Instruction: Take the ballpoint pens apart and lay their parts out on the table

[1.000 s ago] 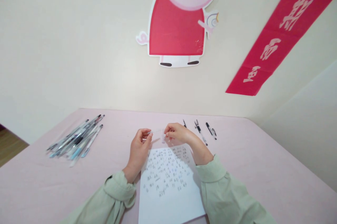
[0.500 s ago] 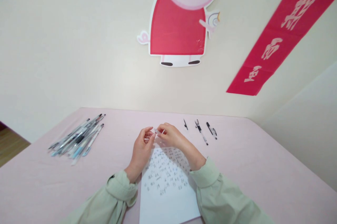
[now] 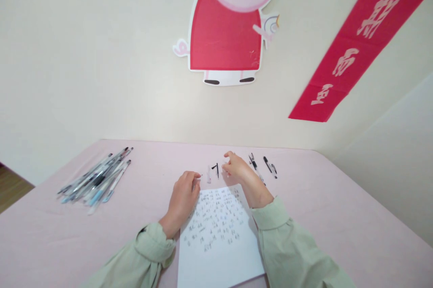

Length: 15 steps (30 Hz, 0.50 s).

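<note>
One clear plastic piece [image 3: 209, 174], one sheet [image 3: 219, 263] — right hand [image 3: 238, 168] loosely spread; left hand [image 3: 183, 194] curled, grip unclear.

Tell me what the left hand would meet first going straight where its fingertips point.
The left hand would probably meet the clear plastic pen part first, with the black pen parts just beyond; the hand's height above the table is unclear.

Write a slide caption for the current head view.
The left hand and right hand flank small clear and black pieces beyond a handwritten sheet; piled pens lie to the left.
</note>
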Each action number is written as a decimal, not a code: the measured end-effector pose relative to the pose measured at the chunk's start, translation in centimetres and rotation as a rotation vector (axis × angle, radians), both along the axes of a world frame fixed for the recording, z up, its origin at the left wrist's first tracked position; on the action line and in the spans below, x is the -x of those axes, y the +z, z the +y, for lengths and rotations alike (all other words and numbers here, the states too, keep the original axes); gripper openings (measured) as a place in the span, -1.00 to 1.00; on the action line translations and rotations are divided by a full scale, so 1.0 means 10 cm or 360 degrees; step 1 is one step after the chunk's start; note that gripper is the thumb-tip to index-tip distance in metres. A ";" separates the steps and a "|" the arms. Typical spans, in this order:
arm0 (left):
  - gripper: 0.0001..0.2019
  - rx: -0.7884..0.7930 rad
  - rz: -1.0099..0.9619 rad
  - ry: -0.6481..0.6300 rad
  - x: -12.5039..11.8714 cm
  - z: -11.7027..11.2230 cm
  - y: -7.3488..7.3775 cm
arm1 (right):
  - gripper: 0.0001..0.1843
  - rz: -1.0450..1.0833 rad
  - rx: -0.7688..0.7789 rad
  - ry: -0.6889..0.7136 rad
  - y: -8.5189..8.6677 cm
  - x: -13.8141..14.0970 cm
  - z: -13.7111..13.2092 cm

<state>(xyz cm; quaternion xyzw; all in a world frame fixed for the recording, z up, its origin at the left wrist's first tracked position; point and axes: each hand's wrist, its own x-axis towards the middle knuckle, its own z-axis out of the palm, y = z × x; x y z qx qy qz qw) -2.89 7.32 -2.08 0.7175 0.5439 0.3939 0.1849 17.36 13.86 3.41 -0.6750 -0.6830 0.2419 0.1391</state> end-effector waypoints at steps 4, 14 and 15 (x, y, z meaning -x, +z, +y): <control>-0.79 0.0027 0.0255 -0.0030 -0.01 -0.01 0.02 | -0.55 -0.0193 0.0070 0.0065 -0.06 0.08 -0.02; -0.66 0.0103 0.0460 -0.0224 -0.04 -0.01 0.06 | -0.46 -0.0261 0.0110 0.0192 0.05 0.15 -0.12; -0.63 0.0107 0.0446 -0.0241 -0.04 -0.01 0.05 | -0.42 -0.0288 0.0099 0.0208 0.06 0.18 -0.15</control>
